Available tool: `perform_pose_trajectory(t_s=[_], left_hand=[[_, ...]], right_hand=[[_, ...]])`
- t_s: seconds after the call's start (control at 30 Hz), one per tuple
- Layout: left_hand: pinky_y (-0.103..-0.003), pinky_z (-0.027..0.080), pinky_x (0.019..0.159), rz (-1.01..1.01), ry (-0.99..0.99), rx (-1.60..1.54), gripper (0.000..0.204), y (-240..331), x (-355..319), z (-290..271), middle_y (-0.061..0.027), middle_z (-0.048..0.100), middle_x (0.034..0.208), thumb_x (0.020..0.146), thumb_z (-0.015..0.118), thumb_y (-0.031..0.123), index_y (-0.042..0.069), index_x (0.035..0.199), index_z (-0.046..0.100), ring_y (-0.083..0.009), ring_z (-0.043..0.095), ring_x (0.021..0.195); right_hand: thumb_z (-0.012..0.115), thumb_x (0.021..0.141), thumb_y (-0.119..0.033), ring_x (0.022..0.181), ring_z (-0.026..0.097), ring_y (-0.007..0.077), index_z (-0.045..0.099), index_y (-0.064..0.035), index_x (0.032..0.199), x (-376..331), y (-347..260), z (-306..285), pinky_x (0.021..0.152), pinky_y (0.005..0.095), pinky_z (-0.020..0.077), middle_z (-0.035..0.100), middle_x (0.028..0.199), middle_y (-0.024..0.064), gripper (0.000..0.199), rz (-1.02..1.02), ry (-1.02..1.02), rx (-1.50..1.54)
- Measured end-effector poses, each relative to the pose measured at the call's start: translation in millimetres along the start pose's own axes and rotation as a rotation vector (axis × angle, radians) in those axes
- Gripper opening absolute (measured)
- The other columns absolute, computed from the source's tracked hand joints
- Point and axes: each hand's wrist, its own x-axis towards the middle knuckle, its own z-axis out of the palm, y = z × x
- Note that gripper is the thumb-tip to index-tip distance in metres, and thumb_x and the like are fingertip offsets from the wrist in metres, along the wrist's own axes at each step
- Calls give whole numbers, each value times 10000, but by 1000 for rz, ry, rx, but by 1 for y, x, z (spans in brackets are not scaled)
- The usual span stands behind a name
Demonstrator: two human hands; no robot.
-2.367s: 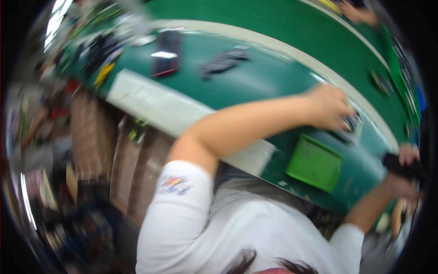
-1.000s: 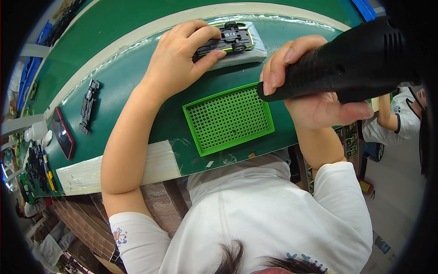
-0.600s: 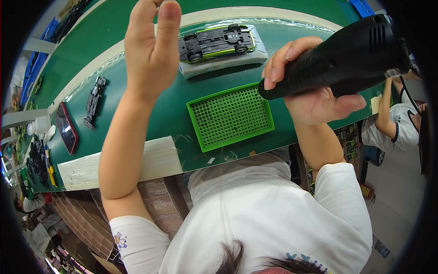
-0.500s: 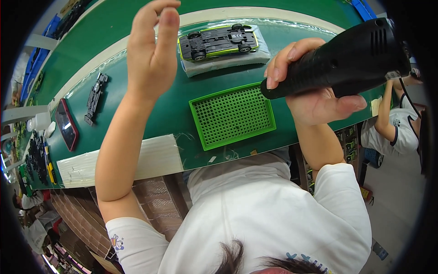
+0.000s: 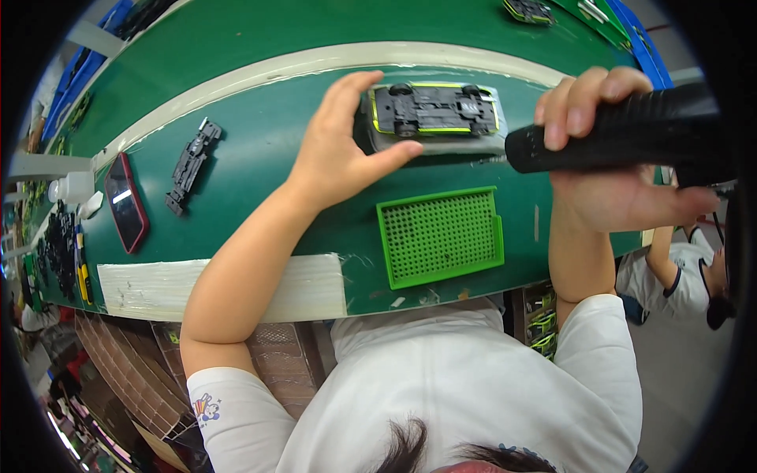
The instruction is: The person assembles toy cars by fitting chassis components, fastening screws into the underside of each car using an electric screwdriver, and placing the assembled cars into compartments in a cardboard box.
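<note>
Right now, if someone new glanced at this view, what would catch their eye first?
Probably the big black tool gripped in the right hand, at the right of the picture. Next comes the upside-down toy car, wheels up on a pad near the top centre, with the left hand spread open at its left end. Below it, the bright green tray stands out on the darker table.
</note>
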Motion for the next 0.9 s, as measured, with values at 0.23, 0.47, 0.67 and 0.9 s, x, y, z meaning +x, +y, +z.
perform_pose_trajectory(t_s=[0.23,0.47,0.67,0.9], left_hand=[[-378,451,926,-26,-20,-28,696,-6,3,-1,-186,520,1205,663,819,256,-26,1214,500,-329,530,1105],[-362,430,959,-71,-39,-97,653,-8,3,-4,-160,508,1255,675,822,177,1,1218,503,-301,515,1151],[-366,430,962,-58,-30,-100,639,-10,1,-4,-160,502,1257,672,825,180,15,1204,512,-305,516,1144],[-382,448,931,-39,-23,-105,629,-12,5,-2,-146,521,1207,636,841,220,-7,1142,544,-327,521,1112]], right_hand=[[308,606,-958,675,562,196,517,-4,1078,72,38,11,623,325,444,554,826,105,1085,-120,-270,-136],[302,599,-963,660,572,209,521,8,1059,73,81,21,598,332,460,563,823,122,1097,-57,-216,73],[292,591,-969,650,578,211,508,19,1054,68,91,27,599,329,475,565,790,122,1112,-27,-113,114],[305,579,-973,550,551,188,475,-6,955,69,103,28,523,295,466,544,689,91,1051,62,-122,155]])
